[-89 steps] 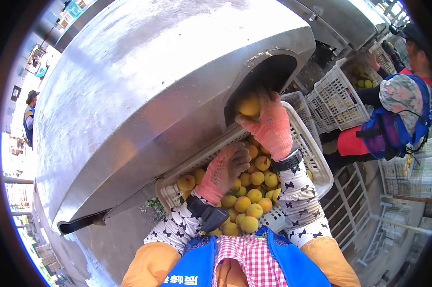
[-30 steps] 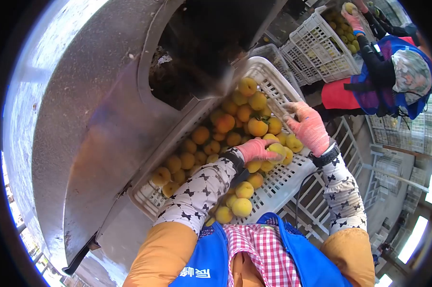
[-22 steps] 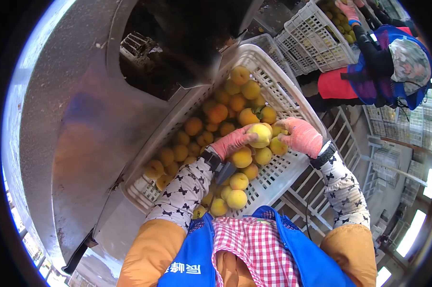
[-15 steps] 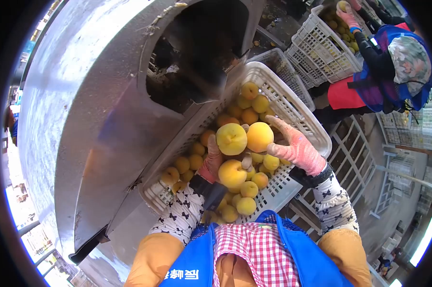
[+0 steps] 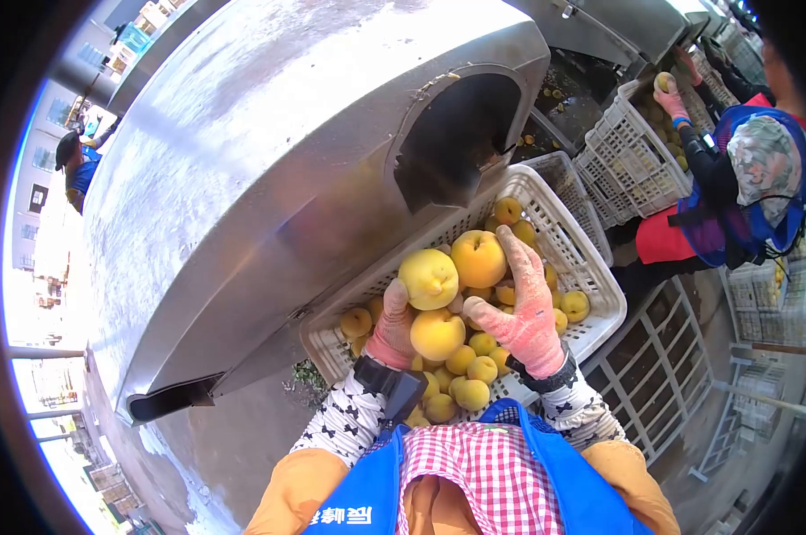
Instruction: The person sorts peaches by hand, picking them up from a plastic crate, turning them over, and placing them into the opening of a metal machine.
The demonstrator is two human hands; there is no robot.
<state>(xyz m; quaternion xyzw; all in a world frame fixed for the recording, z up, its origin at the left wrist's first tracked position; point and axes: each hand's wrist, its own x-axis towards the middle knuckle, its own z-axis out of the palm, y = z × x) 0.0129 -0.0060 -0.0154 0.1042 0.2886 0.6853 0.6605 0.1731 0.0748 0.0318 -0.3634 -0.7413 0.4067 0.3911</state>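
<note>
Both my hands, in pink gloves, are raised over a white plastic crate (image 5: 590, 334) of yellow peaches. My left hand (image 5: 390, 332) is closed around a pale yellow peach (image 5: 429, 279) and a second, more orange peach (image 5: 438, 334) just below it; some of its fingers are hidden behind the fruit. In my right hand (image 5: 529, 316) sits an orange-yellow peach (image 5: 479, 259), touching or nearly touching the pale one, with fingers reaching along its far side. Loose peaches (image 5: 472, 394) lie in the crate underneath.
A large metal machine housing (image 5: 269, 232) with a dark opening (image 5: 461, 134) stands beside the crate on the left. At upper right, a co-worker in a blue vest (image 5: 733, 169) holds a peach over another white crate (image 5: 630, 165). A metal frame (image 5: 661, 361) lies to the right.
My view has swung left, so the machine and crate appear farther right. The three peaches stay in my hands, drawn closer together. Another person in blue has come into view at far left.
</note>
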